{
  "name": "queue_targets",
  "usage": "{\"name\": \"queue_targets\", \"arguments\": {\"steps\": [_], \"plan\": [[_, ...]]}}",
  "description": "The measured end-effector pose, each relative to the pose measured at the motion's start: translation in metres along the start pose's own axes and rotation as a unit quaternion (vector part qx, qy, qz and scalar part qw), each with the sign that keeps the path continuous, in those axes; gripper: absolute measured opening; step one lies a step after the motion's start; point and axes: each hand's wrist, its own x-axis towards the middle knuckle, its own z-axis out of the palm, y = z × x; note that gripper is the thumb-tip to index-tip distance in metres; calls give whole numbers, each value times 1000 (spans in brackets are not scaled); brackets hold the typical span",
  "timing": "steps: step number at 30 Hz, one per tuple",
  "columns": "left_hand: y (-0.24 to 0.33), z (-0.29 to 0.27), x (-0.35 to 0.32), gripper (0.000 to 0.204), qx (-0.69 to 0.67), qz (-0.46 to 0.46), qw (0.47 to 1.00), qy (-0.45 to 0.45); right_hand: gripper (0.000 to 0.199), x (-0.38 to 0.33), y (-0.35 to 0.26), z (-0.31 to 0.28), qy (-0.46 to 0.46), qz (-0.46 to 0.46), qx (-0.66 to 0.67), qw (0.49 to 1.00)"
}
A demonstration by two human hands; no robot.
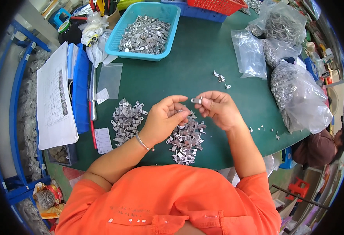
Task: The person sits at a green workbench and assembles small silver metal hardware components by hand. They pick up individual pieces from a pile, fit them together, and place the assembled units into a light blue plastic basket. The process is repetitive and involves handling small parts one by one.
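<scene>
My right hand (221, 110) pinches a small bent metal bracket (196, 100) between thumb and forefinger, its flat end with a hole pointing left. Facing it, my left hand (167, 117) is half curled, thumb and forefinger apart with a gap between them; I see nothing held there, though the palm side is partly hidden. Below the hands lies a pile of similar brackets (185, 143) on the green table (156, 78). A second bracket pile (128, 119) lies left of my left wrist. Both hands hover above the table, the bracket just right of my left fingertips.
A turquoise basket (168, 55) of brackets stands at the far left. Several loose brackets (221, 77) lie beyond my right hand. Plastic bags of metal parts (287, 84) crowd the right edge. Paper sheets (54, 98) lean against a blue tray (81, 90) at left. Another person (316, 149) is at right.
</scene>
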Motion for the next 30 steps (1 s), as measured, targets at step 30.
{"name": "queue_targets", "arguments": {"steps": [30], "plan": [[-16,-5,-14,11,-184,15,983,11,17,-32,26,50,80,-208,-185,957]]}}
